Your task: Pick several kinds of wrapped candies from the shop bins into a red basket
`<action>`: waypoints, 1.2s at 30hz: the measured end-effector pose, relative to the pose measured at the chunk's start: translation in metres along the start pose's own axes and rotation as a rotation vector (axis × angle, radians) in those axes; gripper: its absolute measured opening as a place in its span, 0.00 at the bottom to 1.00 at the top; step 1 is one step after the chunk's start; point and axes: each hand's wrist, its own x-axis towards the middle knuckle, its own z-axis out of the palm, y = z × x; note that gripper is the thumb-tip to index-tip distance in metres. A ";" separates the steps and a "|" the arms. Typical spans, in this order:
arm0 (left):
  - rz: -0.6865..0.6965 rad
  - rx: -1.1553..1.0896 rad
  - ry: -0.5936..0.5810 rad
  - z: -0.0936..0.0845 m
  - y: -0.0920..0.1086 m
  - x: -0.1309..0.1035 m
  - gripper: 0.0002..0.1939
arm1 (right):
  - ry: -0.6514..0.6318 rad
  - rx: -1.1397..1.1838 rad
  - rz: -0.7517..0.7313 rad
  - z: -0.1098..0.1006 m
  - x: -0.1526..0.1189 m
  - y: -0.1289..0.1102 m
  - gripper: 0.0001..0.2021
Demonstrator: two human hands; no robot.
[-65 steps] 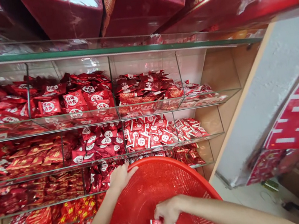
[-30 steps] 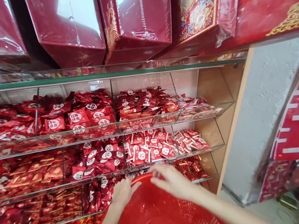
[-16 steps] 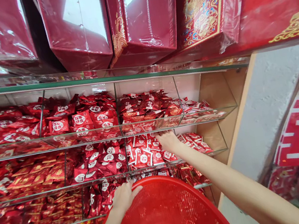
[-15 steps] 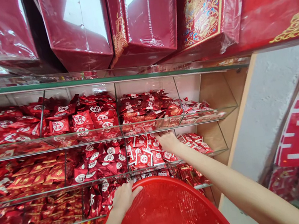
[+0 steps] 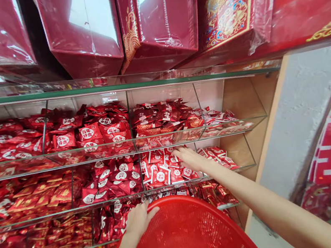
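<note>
A red plastic mesh basket [image 5: 185, 239] is tipped toward me, and its inside shows no contents. My left hand [image 5: 139, 219] is wrapped over its upper left rim, with the thumb along the inner side. My right hand [image 5: 189, 159] reaches into a glass-fronted shelf compartment, just under the shelf above. Its fingers stretch leftward over small red-and-white packets [image 5: 161, 177], with the fingertips at the pile; no packet shows in the hand. Dark red packets with white round labels [image 5: 120, 176] fill the compartment to the left.
Glass dividers and shelf edges [image 5: 172, 145] run across the racks. Red packets [image 5: 89, 132] are heaped on the shelf above, with orange-red ones [image 5: 57, 235] lower left. Large wrapped red boxes [image 5: 163, 18] stand on top. A wooden side panel [image 5: 266, 137] and a grey wall [image 5: 307, 100] are right.
My right hand has shifted slightly right and down over the packets, its fingers a little more extended. My left hand keeps its grip on the basket. The view has moved slightly.
</note>
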 end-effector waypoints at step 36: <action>0.048 0.004 0.023 0.001 -0.002 0.002 0.29 | 0.302 0.531 -0.081 -0.008 -0.020 -0.010 0.14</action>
